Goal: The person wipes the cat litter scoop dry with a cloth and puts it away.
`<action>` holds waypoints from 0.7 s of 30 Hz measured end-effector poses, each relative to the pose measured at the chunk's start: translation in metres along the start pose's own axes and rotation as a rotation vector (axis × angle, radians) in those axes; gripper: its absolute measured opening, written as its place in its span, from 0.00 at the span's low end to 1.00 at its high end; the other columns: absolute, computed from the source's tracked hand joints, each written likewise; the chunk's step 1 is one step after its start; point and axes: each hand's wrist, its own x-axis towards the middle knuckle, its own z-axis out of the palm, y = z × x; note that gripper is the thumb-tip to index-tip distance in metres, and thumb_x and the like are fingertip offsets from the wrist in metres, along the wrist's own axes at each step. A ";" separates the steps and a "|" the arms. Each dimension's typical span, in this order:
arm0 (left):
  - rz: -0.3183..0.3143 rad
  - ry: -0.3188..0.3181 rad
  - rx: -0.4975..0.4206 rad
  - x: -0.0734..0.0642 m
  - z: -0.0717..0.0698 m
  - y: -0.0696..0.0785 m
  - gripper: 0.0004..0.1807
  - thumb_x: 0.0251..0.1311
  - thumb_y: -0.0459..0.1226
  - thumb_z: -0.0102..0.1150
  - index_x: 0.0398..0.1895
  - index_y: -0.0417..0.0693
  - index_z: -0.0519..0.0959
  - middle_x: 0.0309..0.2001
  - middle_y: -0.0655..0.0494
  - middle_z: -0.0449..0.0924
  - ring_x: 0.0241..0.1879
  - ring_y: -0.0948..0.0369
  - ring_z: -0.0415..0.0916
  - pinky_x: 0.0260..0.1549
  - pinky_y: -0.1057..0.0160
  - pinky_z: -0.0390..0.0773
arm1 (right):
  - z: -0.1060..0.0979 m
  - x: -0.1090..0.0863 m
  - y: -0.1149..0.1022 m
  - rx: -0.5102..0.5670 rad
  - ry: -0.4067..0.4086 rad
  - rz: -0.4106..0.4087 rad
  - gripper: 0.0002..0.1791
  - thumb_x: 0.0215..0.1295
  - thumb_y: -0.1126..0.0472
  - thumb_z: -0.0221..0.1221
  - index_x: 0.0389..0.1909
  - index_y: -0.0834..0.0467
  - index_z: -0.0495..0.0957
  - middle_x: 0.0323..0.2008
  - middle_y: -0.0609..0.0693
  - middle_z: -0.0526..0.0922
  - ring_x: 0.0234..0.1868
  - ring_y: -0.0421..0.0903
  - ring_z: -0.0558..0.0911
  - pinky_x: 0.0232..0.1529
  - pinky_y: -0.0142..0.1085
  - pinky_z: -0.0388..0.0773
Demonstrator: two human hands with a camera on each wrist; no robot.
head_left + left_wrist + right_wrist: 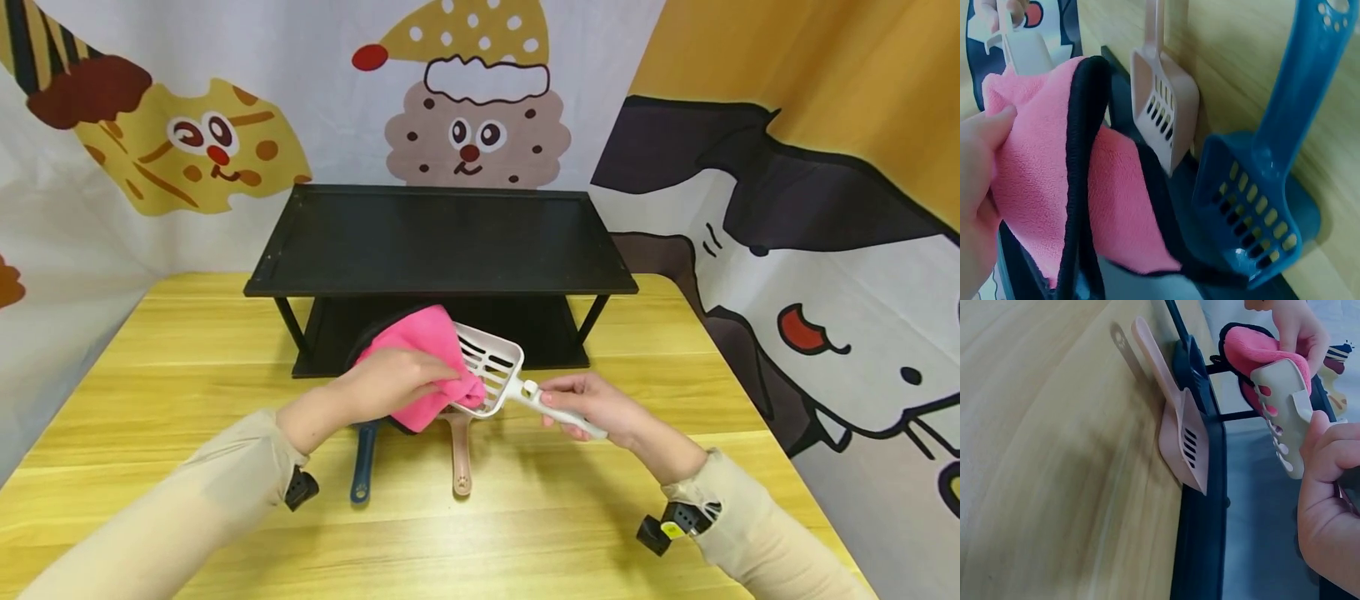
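Observation:
A white slotted litter scoop (491,358) is held up by its handle in my right hand (592,404). My left hand (393,379) grips a pink cloth (431,333) with a dark border and presses it against the scoop's slotted head. In the left wrist view the cloth (1041,150) hangs in folds from my fingers. Below lie two more litter scoops, a pink one (461,458) and a blue one (363,462), their handles toward me. The cloth hides most of their heads in the head view; the left wrist view shows the slotted blue head (1254,212) and pink head (1163,106).
A black two-tier rack (442,242) stands at the back of the wooden table (187,400). The two lying scoops' heads are at the front edge of its lower shelf (540,333). Behind hangs a curtain (330,100) printed with cartoon figures.

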 end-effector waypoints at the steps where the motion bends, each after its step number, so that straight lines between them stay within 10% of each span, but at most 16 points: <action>1: 0.006 0.017 0.019 -0.002 -0.002 -0.001 0.13 0.58 0.36 0.60 0.47 0.51 0.82 0.44 0.60 0.84 0.47 0.63 0.80 0.47 0.64 0.78 | 0.000 -0.001 -0.001 -0.006 0.005 -0.001 0.25 0.69 0.62 0.50 0.57 0.79 0.63 0.24 0.44 0.81 0.13 0.33 0.69 0.15 0.23 0.64; 14: -0.147 0.247 0.016 -0.007 -0.030 -0.015 0.16 0.52 0.31 0.65 0.46 0.43 0.82 0.45 0.49 0.84 0.47 0.54 0.81 0.47 0.56 0.79 | 0.002 -0.001 0.002 -0.110 0.046 0.055 0.26 0.66 0.60 0.54 0.57 0.76 0.66 0.24 0.45 0.81 0.12 0.34 0.69 0.14 0.23 0.64; 21: -0.065 0.159 -0.032 0.018 -0.022 0.003 0.12 0.54 0.35 0.64 0.43 0.49 0.84 0.40 0.58 0.85 0.41 0.61 0.82 0.45 0.63 0.79 | 0.018 0.013 -0.002 -0.145 0.054 0.072 0.25 0.66 0.59 0.54 0.58 0.72 0.68 0.24 0.47 0.81 0.13 0.35 0.69 0.14 0.25 0.63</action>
